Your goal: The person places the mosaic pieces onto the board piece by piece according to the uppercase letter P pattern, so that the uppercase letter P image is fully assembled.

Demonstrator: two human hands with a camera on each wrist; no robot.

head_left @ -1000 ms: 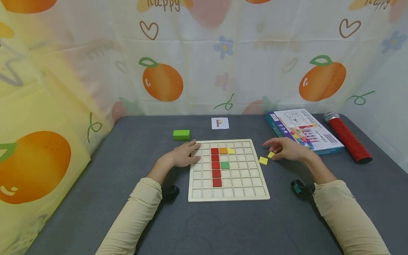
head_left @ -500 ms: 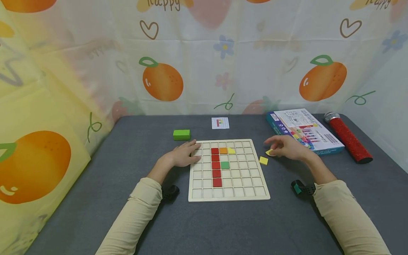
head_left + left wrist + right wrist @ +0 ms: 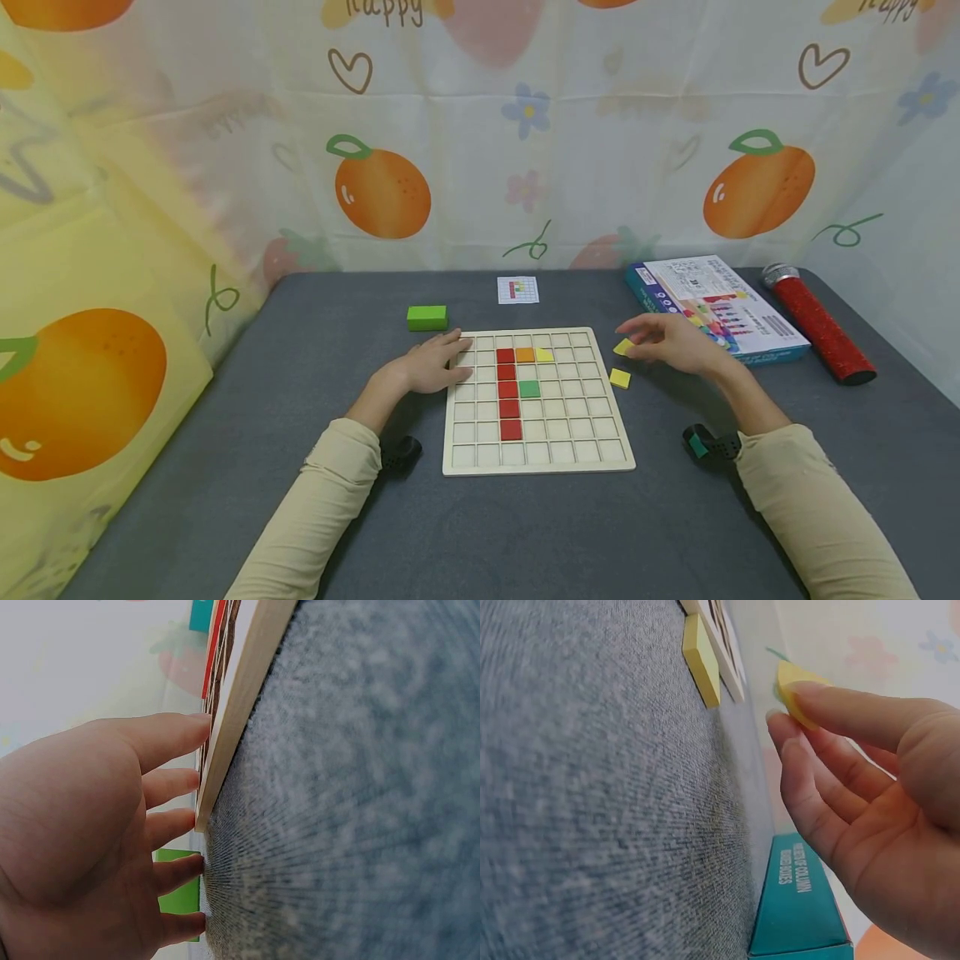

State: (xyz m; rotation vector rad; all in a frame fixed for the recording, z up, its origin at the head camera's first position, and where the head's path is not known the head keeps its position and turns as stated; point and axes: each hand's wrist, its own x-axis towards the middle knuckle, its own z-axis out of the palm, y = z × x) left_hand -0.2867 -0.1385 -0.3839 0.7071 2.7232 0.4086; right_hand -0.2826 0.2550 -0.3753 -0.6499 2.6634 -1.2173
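My left hand (image 3: 429,367) rests at the left edge of a wooden grid board (image 3: 540,468), fingers nearly straight; in the left wrist view the thumb and fingertips touch the board's rim (image 3: 238,697). Between thumb and fingers, my right hand (image 3: 670,343) pinches a small yellow tile (image 3: 622,346), lifted off the table beside the board's right edge. Another yellow tile (image 3: 620,378) lies on the table just below it. Set in the board are a column of red tiles (image 3: 508,389), an orange tile (image 3: 525,355), a yellow tile (image 3: 543,355) and a green tile (image 3: 529,388).
Behind the board lie a green block (image 3: 427,317) and a small card (image 3: 518,290) printed with a coloured grid pattern. A flat game box (image 3: 720,304) sits behind my right hand, with a red microphone (image 3: 821,325) to its right. A fruit-print curtain (image 3: 465,125) hangs behind the table.
My right hand has picked up one yellow tile from the table and moved it slightly up and left. My left hand has stayed at the board's edge.
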